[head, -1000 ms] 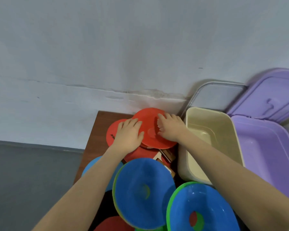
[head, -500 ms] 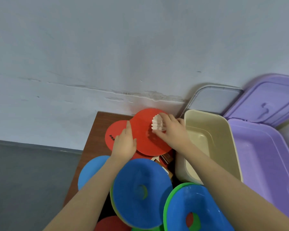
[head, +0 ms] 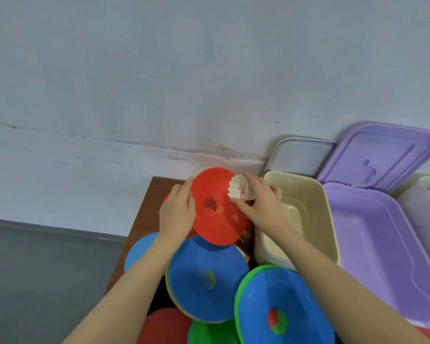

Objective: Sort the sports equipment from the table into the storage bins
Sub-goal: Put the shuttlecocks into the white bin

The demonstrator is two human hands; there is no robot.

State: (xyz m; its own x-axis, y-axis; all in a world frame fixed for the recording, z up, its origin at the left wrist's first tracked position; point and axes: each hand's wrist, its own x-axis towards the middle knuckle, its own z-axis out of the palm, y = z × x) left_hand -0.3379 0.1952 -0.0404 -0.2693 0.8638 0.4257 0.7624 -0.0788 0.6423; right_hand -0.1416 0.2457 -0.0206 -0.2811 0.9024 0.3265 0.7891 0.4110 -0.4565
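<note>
Left hand (head: 178, 212) tilts red plastic disc cone (head: 215, 207) at frame centre; right hand (head: 261, 207) pinches white feathered shuttlecock (head: 238, 191) beside cream plastic bin (head: 318, 194); brown wooden table (head: 150, 202) edge abuts wall.

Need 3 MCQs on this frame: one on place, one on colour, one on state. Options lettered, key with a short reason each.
1. Where is the white shuttlecock?
A. inside the purple bin
B. in the right hand, over the red disc cone's edge
C. on the floor

2. What colour is the open bin nearest the right hand?
A. cream
B. green
C. black

3. What is the left hand doing?
A. hanging idle at the table edge
B. holding a blue disc cone
C. holding the left edge of the tilted red disc cone

Key:
1 B, the thumb and fingers pinch the shuttlecock beside the cone's right rim.
2 A, the cream bin sits just right of that hand, with the purple bin beyond it.
3 C, the fingers lie along the red cone's left rim, and its centre hole faces the camera.
</note>
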